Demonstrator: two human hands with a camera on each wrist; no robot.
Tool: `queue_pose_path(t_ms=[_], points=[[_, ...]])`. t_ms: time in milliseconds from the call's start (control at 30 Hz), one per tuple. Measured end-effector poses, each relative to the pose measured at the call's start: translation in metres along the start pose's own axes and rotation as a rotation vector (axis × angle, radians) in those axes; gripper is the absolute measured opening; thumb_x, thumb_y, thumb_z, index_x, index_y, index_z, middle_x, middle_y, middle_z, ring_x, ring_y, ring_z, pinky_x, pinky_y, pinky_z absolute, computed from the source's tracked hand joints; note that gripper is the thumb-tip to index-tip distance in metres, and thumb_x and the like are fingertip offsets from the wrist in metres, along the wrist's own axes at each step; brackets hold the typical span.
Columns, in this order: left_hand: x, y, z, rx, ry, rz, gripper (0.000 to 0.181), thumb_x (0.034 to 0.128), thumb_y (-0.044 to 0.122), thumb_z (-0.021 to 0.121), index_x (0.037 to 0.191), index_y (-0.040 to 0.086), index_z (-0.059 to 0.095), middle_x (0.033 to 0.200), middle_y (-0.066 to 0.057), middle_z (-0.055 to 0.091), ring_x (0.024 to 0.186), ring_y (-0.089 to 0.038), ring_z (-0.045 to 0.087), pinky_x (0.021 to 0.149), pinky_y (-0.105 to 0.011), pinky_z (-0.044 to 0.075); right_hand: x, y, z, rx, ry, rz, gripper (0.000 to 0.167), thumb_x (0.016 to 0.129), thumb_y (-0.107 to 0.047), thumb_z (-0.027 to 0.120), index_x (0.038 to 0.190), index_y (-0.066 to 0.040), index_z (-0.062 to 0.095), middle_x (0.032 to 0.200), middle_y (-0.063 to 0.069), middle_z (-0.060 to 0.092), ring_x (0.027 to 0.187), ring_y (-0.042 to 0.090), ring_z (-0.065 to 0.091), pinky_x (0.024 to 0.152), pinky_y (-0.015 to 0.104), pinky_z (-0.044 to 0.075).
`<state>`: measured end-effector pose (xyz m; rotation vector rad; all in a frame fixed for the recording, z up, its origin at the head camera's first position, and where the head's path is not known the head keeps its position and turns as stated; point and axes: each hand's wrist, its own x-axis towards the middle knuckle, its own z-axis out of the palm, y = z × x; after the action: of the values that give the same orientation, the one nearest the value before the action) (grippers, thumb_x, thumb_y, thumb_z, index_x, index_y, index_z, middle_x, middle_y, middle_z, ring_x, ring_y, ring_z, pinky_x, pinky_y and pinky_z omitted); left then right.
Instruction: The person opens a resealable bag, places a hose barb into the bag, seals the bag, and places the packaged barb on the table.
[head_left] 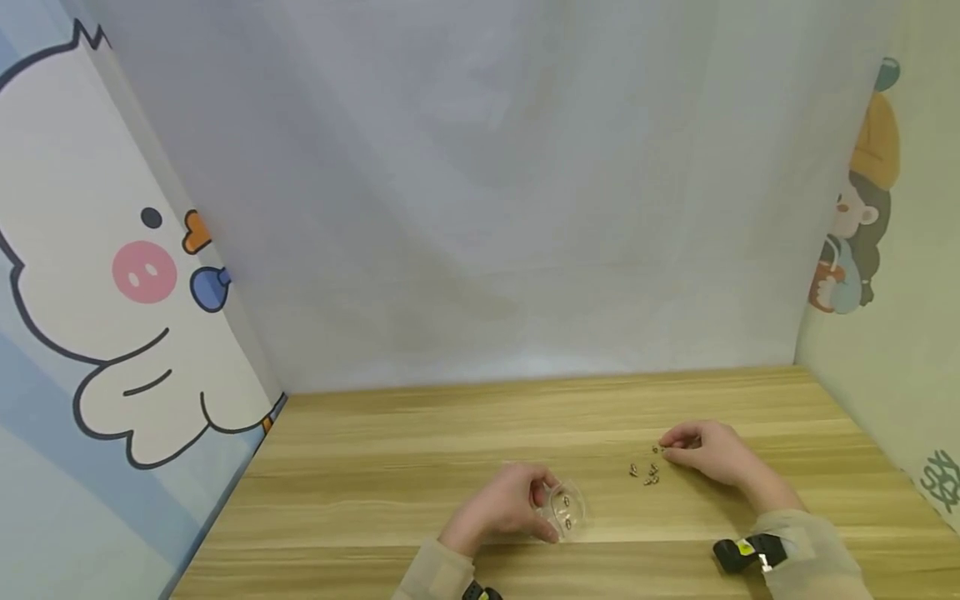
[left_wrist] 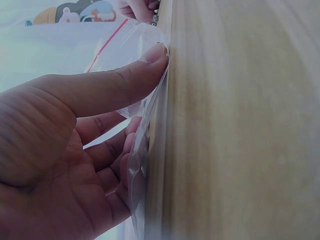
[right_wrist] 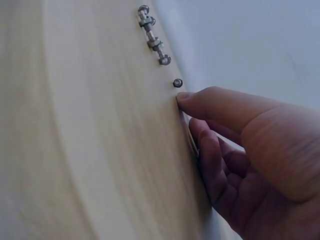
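My left hand [head_left: 510, 502] pinches the edge of a small clear zip bag [head_left: 576, 498] between thumb and fingers, close to the tabletop. Its red zip line [left_wrist: 107, 45] shows in the left wrist view. Inside the bag lie a few small metal screws [head_left: 567, 524]. Off to the right, my right hand [head_left: 708, 454] is low over the table, thumb and forefinger a little apart beside a lone small screw [right_wrist: 177, 83]. The forefinger's tip is partly hidden behind the thumb in the right wrist view. Several more screws [head_left: 653, 469] lie loose between the two hands.
The wood-grain tabletop [head_left: 390, 467] reaches back to a pale grey curtain [head_left: 480, 250]. Printed cartoon panels stand at the left [head_left: 82, 275] and the right [head_left: 892, 350] of the table. Each wrist carries a black strapped camera [head_left: 742, 552].
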<state>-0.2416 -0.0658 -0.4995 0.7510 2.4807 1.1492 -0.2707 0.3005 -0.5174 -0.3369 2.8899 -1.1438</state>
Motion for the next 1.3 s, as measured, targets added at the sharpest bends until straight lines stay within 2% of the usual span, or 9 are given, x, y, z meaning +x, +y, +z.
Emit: queue_pose_path(t_ms=[567,967,1300], points=[[-0.0013,0.0012,-0.0011,0.016,0.001,0.000,0.055,0.0636,0.000,0.102,0.110,0.005,0.074,0.084,0.000,0.062,0.072,-0.005,0.052,0.068,-0.023,0.048,-0.0023,0.0032,-0.0011,0.019,-0.003,-0.009,0.021,0.096,-0.024,0.081,0.109,-0.008,0.081,0.095,-0.002,0.072,0.085,0.014,0.064,0.075,0.031,0.052],[-0.0014,0.0005,0.0005,0.005,0.008,-0.012,0.054,0.0634,-0.002,0.101,0.109,0.006,0.074,0.083,0.002,0.060,0.072,-0.006,0.051,0.069,-0.023,0.048,-0.0054,0.0038,-0.0055,0.032,-0.018,-0.026,0.022,0.098,-0.025,0.080,0.110,-0.007,0.081,0.097,-0.001,0.075,0.086,0.013,0.066,0.077,0.030,0.053],[0.0005,-0.0004,0.0003,0.006,0.012,0.002,0.055,0.0628,-0.002,0.102,0.109,0.006,0.074,0.084,0.000,0.061,0.072,-0.005,0.051,0.068,-0.023,0.048,-0.0056,0.0048,-0.0070,0.050,-0.058,-0.040,0.021,0.097,-0.027,0.081,0.111,-0.011,0.081,0.100,-0.004,0.076,0.091,0.012,0.067,0.082,0.030,0.053]])
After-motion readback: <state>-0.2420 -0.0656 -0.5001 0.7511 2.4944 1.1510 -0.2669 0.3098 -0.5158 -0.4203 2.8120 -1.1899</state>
